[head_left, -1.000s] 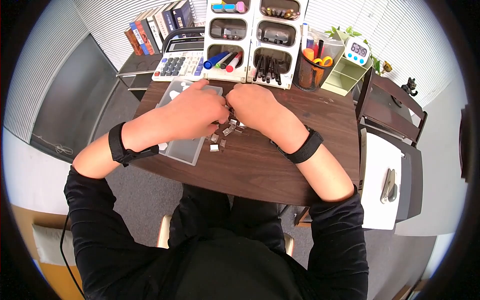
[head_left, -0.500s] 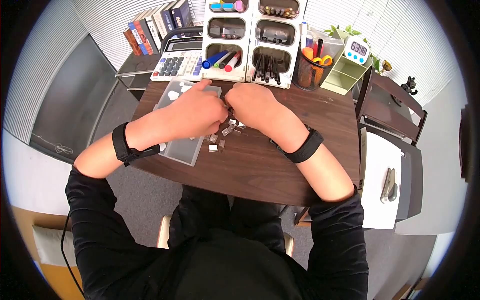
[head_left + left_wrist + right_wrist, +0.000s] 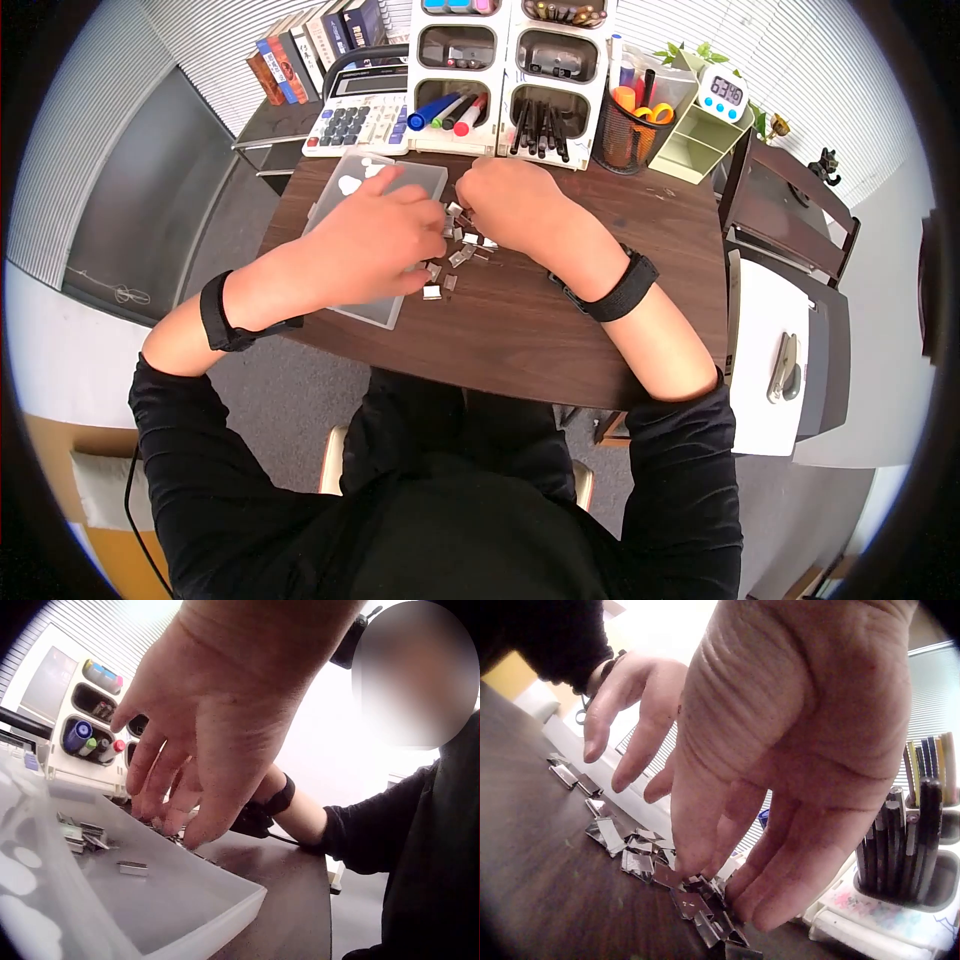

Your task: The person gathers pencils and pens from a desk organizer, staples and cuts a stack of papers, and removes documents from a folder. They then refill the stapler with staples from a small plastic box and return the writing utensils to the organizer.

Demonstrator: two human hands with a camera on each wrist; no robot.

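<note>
Several small metal pieces (image 3: 462, 238) (image 3: 636, 862) lie in a loose pile on the dark table. My left hand (image 3: 375, 245) (image 3: 217, 712) is above the right wall of a clear plastic box (image 3: 372, 312) (image 3: 225, 919), fingers spread and pointing down, none visibly gripping a piece. More metal pieces (image 3: 133, 868) lie inside the box. At the far end of the pile, my right hand (image 3: 515, 200) (image 3: 795, 735) points its fingers down, thumb and fingertips touching pieces in the right wrist view. No piece is clearly held there.
Behind the hands stand a white pen organizer (image 3: 455, 145) and a calculator (image 3: 355, 125). A mesh pen cup (image 3: 625, 145) and a green holder (image 3: 690, 150) with a timer (image 3: 722, 92) are at the back right. Paper and a stapler (image 3: 785, 368) lie beyond the table's right side.
The left hand has spread its fingers and shifted slightly down and away from the right hand, uncovering more metal pieces between them. The right hand stays at the pile.
</note>
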